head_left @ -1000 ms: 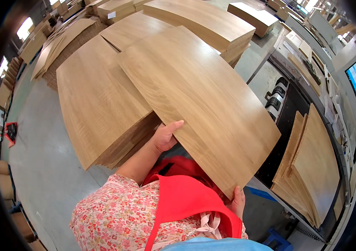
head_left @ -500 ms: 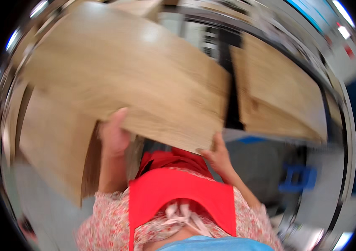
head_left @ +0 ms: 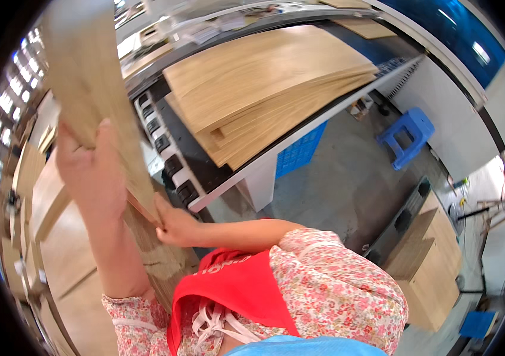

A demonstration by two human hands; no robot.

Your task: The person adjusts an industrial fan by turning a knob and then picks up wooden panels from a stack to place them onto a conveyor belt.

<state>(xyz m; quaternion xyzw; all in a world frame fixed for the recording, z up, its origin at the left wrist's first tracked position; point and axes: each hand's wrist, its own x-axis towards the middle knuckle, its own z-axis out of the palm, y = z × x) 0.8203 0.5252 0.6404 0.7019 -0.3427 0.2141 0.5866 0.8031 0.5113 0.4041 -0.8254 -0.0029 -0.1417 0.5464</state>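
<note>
A long wood-grain panel (head_left: 89, 65) is held up on my left side, tilted so that it shows narrow and runs away from me. My left hand (head_left: 92, 169) grips its near part, thumb and fingers wrapped at the edge. My right hand (head_left: 176, 226) pinches the near end, low at the corner. Directly under my hands lies another wooden board (head_left: 160, 258), partly hidden by my left forearm. To the right of the held panel, a stack of similar panels (head_left: 264, 77) rests unevenly on a black-topped table (head_left: 196, 145).
More wooden panels (head_left: 77, 249) lie piled on the left. A blue plastic stool (head_left: 407, 136) stands on the floor beyond the table, with a blue crate (head_left: 300, 151) beneath the tabletop. Further wooden pieces (head_left: 427, 261) stand at the lower right. Rollers (head_left: 172, 166) line the table's left edge.
My view and body have turned. The panel, earlier broad and flat in front of me, is now at my left and tipped nearly edge-on. Both hands still grip it.
</note>
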